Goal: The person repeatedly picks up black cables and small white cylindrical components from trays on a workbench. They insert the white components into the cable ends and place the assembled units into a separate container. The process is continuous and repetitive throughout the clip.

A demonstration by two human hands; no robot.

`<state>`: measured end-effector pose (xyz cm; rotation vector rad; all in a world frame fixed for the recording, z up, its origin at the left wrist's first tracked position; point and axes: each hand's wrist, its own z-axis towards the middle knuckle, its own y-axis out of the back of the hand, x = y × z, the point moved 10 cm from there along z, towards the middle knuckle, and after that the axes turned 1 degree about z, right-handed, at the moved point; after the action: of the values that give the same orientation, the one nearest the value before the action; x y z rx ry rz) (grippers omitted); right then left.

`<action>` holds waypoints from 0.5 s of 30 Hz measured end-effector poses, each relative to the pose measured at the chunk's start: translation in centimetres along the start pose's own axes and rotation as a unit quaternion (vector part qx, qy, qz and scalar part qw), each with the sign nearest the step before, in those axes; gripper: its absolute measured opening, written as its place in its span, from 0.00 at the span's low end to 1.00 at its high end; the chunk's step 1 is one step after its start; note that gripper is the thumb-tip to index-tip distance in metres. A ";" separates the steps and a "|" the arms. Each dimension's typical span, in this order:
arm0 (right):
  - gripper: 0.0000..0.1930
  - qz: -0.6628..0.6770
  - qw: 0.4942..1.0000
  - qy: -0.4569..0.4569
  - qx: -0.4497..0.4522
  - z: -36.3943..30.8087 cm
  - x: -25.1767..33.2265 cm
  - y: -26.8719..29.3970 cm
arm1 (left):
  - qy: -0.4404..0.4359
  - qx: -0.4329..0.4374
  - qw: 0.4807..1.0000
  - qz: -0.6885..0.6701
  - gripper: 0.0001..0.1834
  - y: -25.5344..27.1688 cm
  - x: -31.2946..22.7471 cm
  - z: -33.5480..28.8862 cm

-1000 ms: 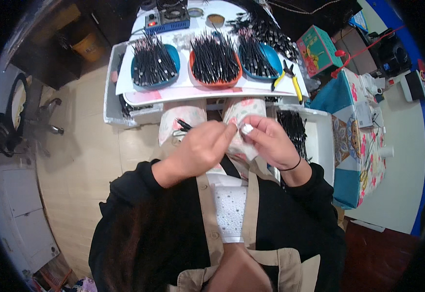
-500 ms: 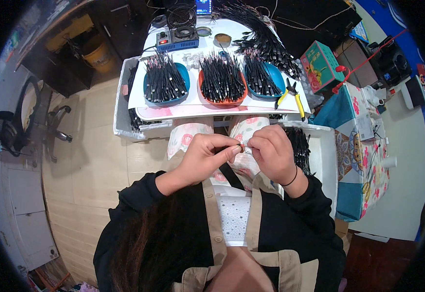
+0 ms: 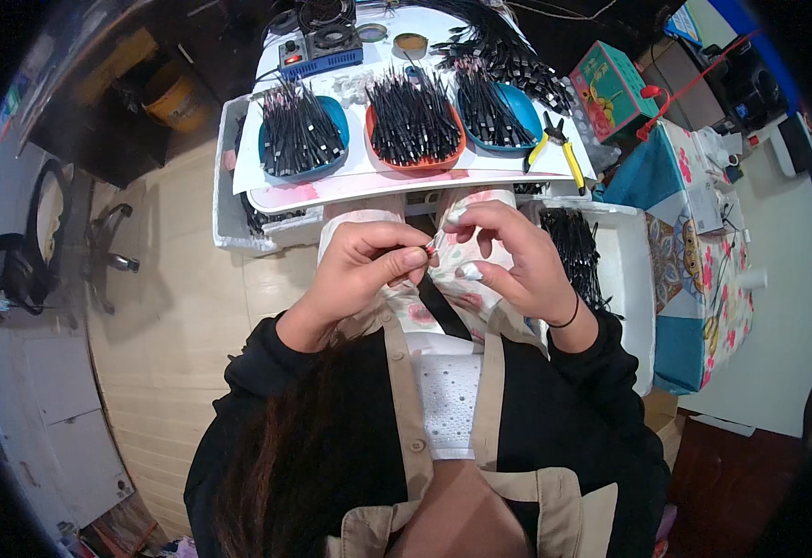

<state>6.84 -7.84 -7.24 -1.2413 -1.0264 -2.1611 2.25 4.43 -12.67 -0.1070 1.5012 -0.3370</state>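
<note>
So the left hand (image 3: pixel 361 268) has a proper pinch grip on a small cable end (image 3: pixel 432 249), thumb and forefinger clamped together, with a bit of red showing right at the tips. That bit sits over the person's lap, just in front of the bench (image 3: pixel 350 191). The right hand (image 3: pixel 520 253) is right beside it, thumb and index spread well apart with white coverings on the tips, so I'd call that grip released. There's maybe a fine strand near the right index finger, but it's too small to tell if they touch. My read is this is fiddly finger work on the wire tips, with left as the holder and right as the worker. Next move probably calls for a steady left pinch, and the right thumb and index closing lightly on the fine tip without bending it. On the bench you've got black cables piled in a left blue bowl (image 3: pixel 343 126), an orange bowl (image 3: pixel 415 166) and a right blue bowl (image 3: pixel 528 110), plus yellow-handled pliers (image 3: pixel 555 138) beside that last one, none of them touched by either hand.
</note>
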 end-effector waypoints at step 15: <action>0.09 -0.113 0.984 0.133 -0.017 0.6 2.9 -0.2 | -0.037 0.002 0.997 -0.068 0.07 -1.4 0.1 0.0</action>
<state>5.61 -7.29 -4.59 -0.8518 -1.0608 -2.4449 2.03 3.08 -12.38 -0.2177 1.4233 -0.4413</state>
